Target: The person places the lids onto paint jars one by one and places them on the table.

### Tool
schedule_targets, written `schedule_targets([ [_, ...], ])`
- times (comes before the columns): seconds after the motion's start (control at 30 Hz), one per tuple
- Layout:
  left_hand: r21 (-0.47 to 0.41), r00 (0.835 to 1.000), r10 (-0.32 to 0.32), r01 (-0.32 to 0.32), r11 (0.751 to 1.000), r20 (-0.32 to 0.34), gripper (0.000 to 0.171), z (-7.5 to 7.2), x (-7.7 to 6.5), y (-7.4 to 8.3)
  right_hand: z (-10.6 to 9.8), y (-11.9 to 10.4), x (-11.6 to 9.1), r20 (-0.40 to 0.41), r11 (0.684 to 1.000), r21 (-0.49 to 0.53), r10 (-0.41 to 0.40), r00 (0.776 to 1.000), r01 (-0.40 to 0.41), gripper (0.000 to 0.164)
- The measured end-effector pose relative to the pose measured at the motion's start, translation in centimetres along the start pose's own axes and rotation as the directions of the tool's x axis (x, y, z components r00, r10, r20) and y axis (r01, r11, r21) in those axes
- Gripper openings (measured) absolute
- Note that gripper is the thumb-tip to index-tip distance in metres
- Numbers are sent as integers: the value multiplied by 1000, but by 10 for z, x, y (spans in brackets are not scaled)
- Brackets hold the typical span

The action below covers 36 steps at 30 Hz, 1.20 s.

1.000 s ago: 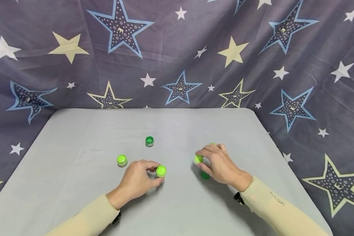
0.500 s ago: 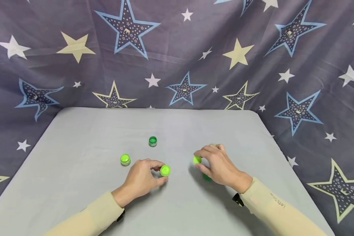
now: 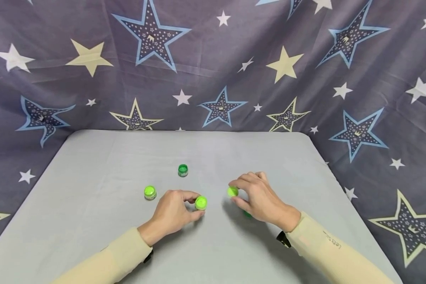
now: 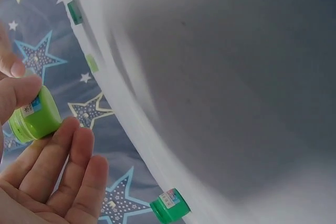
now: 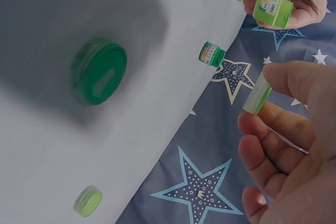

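Observation:
In the head view my left hand (image 3: 175, 211) holds a small light green paint jar (image 3: 200, 202) between thumb and fingers, above the table. Its printed label faces the left wrist camera. To the right, my right hand (image 3: 264, 199) pinches a thin light green lid (image 3: 232, 191) by its edge, at about the jar's height and a short gap from it. Beneath the right hand, partly hidden by it, a dark green lid (image 3: 247, 213) lies on the table. The right wrist view shows another light green lid (image 5: 88, 201) lying there, which the hand covers in the head view.
A light green jar (image 3: 150, 192) stands on the pale cloth-covered table (image 3: 103, 169), left of the left hand. Farther back stands a dark green jar (image 3: 182, 170). Behind the table hangs a dark curtain (image 3: 198, 47) patterned with stars.
The jar in my left hand and the lid in my right have come closer together, the right hand drifting left. The head view has shifted a little. Both grips stay the same.

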<state>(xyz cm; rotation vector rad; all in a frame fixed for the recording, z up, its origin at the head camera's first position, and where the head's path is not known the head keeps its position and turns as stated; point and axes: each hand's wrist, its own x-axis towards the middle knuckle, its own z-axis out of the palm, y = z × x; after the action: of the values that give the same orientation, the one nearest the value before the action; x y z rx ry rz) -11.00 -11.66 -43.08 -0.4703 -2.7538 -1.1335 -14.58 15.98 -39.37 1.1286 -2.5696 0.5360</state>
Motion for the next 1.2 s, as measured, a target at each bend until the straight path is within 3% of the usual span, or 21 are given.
schedule_targets([
  [0.7, -51, 998, 38, -36, 998, 40, 27, 12, 4, 7, 1, -21, 8, 31, 997, 64, -31, 999, 29, 33],
  [1.2, -95, 999, -9, 12, 995, 34, 28, 17, 7, 8, 6, -33, 17, 48, 993, 108, -60, 997, 55, 32],
])
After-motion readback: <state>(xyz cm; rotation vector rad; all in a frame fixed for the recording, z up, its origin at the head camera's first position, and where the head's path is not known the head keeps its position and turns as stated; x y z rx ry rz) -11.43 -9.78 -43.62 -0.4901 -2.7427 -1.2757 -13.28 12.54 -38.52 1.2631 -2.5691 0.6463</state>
